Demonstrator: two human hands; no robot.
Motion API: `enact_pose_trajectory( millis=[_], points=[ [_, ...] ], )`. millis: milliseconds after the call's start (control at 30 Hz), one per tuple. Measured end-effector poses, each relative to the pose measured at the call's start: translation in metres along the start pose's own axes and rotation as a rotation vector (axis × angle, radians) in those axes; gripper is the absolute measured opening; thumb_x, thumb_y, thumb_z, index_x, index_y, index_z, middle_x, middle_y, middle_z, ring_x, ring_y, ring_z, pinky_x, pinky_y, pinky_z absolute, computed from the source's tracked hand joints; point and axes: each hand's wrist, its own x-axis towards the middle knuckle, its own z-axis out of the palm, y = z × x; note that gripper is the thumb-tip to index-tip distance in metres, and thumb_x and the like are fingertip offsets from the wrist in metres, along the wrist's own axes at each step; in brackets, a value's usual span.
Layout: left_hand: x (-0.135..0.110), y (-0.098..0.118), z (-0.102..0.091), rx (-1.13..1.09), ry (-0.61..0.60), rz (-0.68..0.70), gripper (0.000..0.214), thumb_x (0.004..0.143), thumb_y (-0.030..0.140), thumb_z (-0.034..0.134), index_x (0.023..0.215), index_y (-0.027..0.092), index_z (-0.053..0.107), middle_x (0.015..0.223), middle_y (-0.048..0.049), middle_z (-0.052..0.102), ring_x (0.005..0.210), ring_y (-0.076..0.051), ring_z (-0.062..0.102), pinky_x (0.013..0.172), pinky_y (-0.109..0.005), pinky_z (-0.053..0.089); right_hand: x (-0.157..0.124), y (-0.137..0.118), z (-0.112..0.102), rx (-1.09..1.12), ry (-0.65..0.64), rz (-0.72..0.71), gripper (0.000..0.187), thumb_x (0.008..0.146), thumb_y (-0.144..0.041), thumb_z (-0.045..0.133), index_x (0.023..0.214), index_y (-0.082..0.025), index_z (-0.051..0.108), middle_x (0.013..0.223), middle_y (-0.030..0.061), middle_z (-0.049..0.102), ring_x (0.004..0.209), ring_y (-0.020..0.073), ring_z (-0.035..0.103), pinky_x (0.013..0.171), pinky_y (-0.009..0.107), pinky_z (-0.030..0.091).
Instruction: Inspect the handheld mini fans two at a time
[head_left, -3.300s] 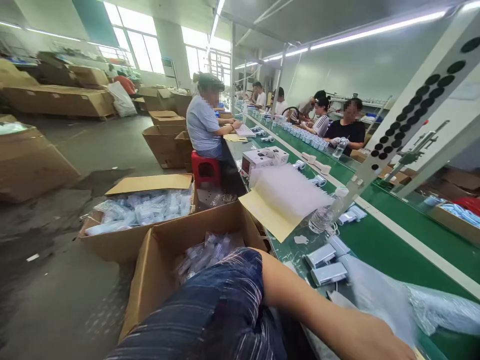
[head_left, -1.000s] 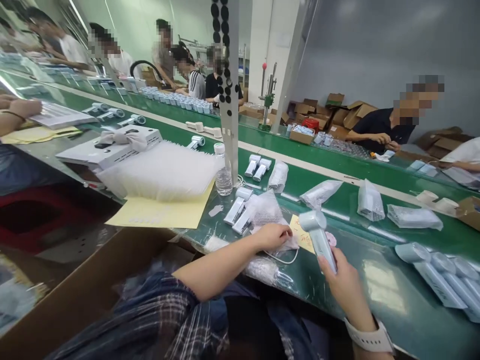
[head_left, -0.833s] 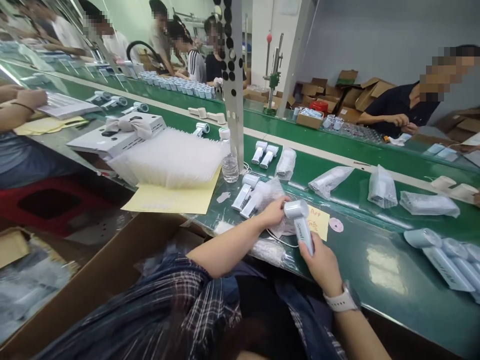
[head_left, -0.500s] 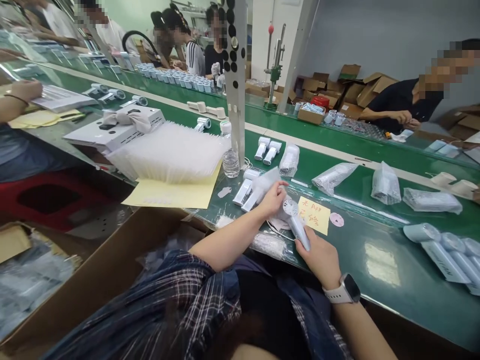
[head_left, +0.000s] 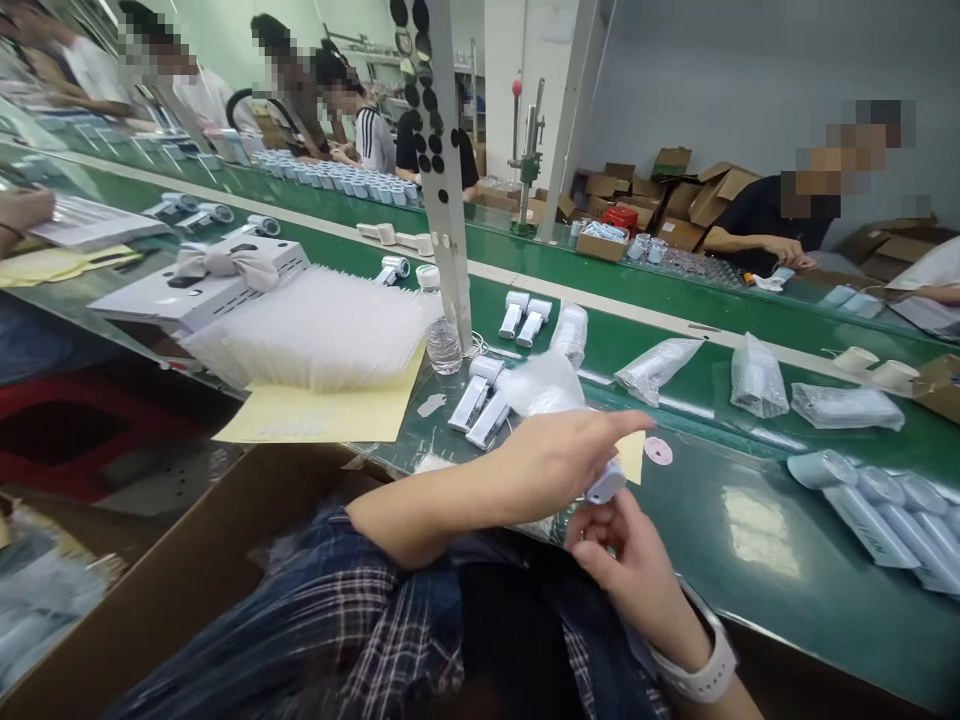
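Observation:
A pale blue handheld device (head_left: 606, 484) sits between both hands at the near edge of the green belt (head_left: 757, 520); only its handle end shows. My left hand (head_left: 559, 458) lies over its head, curled around it, with the index finger stretched to the right. My right hand (head_left: 621, 548), watch on the wrist, pinches the handle end from below. A clear bubble bag (head_left: 544, 385) lies just behind my left hand. A yellow note (head_left: 634, 455) and a pink round sticker (head_left: 658, 450) lie on the belt beside the hands.
A stack of white foam bags (head_left: 322, 325) rests on yellow paper (head_left: 322, 415), beside a water bottle (head_left: 442, 338) and a post (head_left: 442, 170). White devices (head_left: 480, 400), bagged ones (head_left: 757, 375) and pale blue ones (head_left: 877, 510) lie on the belt. A cardboard box (head_left: 187, 570) is lower left. Co-workers sit across.
The device has come closer to me and lower. My left hand has moved off the bubble bag and over the device's head, and my right hand has slid to the handle's end.

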Motion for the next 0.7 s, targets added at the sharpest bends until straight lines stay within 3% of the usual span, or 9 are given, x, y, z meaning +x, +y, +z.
enact_pose_trajectory(
  millis=[100,167,300,367,433,533,600,700],
  points=[
    [-0.008,0.001,-0.008,-0.26,0.227,-0.091,0.046,0.109,0.019,0.044,0.154,0.025,0.05,0.085,0.0034,0.063,0.075,-0.012,0.059,0.076,-0.024,0.05,0.004,-0.01,0.007,-0.054,0.028,-0.043,0.039,0.096,-0.061,0.072,0.099,-0.022,0.069,0.073,0.0034,0.075,0.055,0.0165,0.061,0.054,0.028,0.048],
    [-0.012,-0.003,-0.013,-0.334,0.313,-0.134,0.043,0.106,0.019,0.047,0.149,0.023,0.053,0.081,0.005,0.056,0.072,-0.011,0.055,0.075,-0.024,0.049,0.013,-0.016,-0.002,-0.024,0.085,-0.11,0.039,0.102,-0.058,0.064,0.087,-0.022,0.071,0.066,0.0031,0.071,0.054,0.017,0.061,0.054,0.028,0.049],
    [-0.001,-0.031,-0.029,-0.344,0.213,-0.18,0.037,0.107,0.027,0.051,0.143,0.022,0.056,0.083,0.0049,0.061,0.074,-0.011,0.057,0.076,-0.025,0.048,0.045,-0.028,-0.049,-0.072,0.138,-0.224,0.043,0.102,-0.06,0.064,0.085,-0.022,0.074,0.068,0.0027,0.07,0.057,0.0171,0.062,0.056,0.028,0.05],
    [0.022,-0.061,-0.037,-0.227,0.1,-0.304,0.04,0.109,0.034,0.051,0.147,0.024,0.055,0.088,0.0039,0.068,0.079,-0.012,0.063,0.079,-0.026,0.05,0.074,-0.032,-0.085,-0.278,0.204,-0.252,0.048,0.1,-0.065,0.063,0.08,-0.022,0.072,0.068,0.0028,0.069,0.061,0.0184,0.062,0.058,0.029,0.049],
    [0.055,-0.102,-0.04,-0.031,-0.006,-0.526,0.04,0.11,0.036,0.051,0.149,0.026,0.055,0.101,0.0015,0.075,0.093,-0.014,0.069,0.089,-0.028,0.053,0.112,-0.035,-0.122,-0.549,0.367,-0.263,0.053,0.1,-0.067,0.058,0.073,-0.022,0.066,0.066,0.0024,0.064,0.064,0.0189,0.06,0.06,0.03,0.047],
    [0.103,-0.171,-0.032,0.124,-0.024,-0.741,0.034,0.108,0.027,0.057,0.14,0.016,0.064,0.134,-0.0128,0.072,0.129,-0.025,0.066,0.113,-0.04,0.052,0.175,-0.029,-0.163,-0.721,0.546,-0.252,0.046,0.105,-0.055,0.053,0.074,-0.022,0.061,0.068,0.0027,0.06,0.07,0.0189,0.054,0.068,0.033,0.043],
    [0.126,-0.209,-0.019,0.194,-0.037,-0.865,0.036,0.105,0.032,0.066,0.136,0.015,0.067,0.15,-0.016,0.063,0.142,-0.031,0.059,0.121,-0.053,0.049,0.209,-0.014,-0.17,-0.798,0.533,-0.223,0.042,0.107,-0.046,0.054,0.073,-0.021,0.059,0.076,0.0042,0.062,0.078,0.0193,0.057,0.076,0.035,0.047],
    [0.142,-0.248,0.004,0.246,-0.066,-1.001,0.049,0.102,0.045,0.072,0.142,0.019,0.064,0.157,-0.014,0.058,0.143,-0.033,0.059,0.119,-0.061,0.052,0.237,0.028,-0.148,-0.909,0.36,-0.147,0.031,0.106,-0.043,0.067,0.088,-0.017,0.067,0.092,0.0036,0.069,0.089,0.0185,0.066,0.088,0.037,0.056]
  ],
)
